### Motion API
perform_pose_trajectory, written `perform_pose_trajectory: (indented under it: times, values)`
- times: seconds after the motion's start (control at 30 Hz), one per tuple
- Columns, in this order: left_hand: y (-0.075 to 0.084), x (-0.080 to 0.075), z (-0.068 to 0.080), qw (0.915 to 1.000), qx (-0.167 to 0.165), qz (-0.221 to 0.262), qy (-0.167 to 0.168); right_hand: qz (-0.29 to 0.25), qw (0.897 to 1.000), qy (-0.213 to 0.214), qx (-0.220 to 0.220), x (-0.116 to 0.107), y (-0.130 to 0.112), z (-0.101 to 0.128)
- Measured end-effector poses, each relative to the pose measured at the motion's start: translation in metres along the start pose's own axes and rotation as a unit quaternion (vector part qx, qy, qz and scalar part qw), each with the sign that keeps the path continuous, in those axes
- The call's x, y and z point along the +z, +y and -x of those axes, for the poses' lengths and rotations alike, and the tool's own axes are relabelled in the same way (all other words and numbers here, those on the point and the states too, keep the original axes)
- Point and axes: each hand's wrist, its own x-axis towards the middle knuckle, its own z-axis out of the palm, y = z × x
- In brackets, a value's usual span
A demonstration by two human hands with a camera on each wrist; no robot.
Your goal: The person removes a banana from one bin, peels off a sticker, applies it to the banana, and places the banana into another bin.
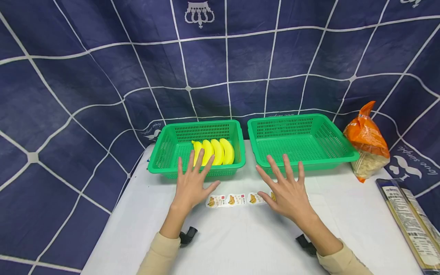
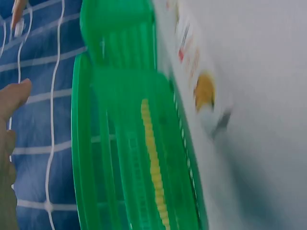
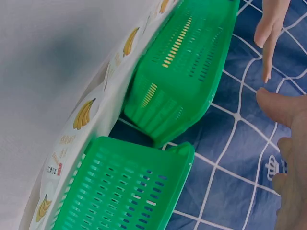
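2 hands spread flat, fingers apart, gripping nothing: left hand and right hand over the worktop. Banana sticker strip lies between them, long axis left-right, right hand touching its end. Bananas sit in left basket; right basket beside.

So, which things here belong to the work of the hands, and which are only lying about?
In use:
- left hand, open, above the table
- right hand, open, partly over the banana sticker strip
- left green basket holding bananas
- right green basket

Lying about:
- orange snack bag
- long dark packet
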Motion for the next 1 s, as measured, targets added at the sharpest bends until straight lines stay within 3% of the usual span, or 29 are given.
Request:
perform_pose_trajectory:
  times: [0.3,0.6,0.77,1.0]
  values:
    - [-0.061,-0.001,0.001,0.9918,-0.098,0.081,0.005,-0.003,1.000,-0.006,-0.001,0.001,-0.001,0.001]
    - [-0.120,0.009,0.014,0.9639,-0.213,0.160,0.006,-0.001,1.000,-0.011,-0.002,0.000,-0.003,-0.001]
    - [-0.135,0.020,0.017,0.9446,-0.251,0.211,-0.005,-0.013,1.000,-0.019,-0.007,0.000,-0.006,-0.006]
    - [-0.141,0.029,0.019,0.9203,-0.282,0.269,-0.030,-0.048,0.998,-0.039,-0.025,-0.009,-0.012,-0.035]
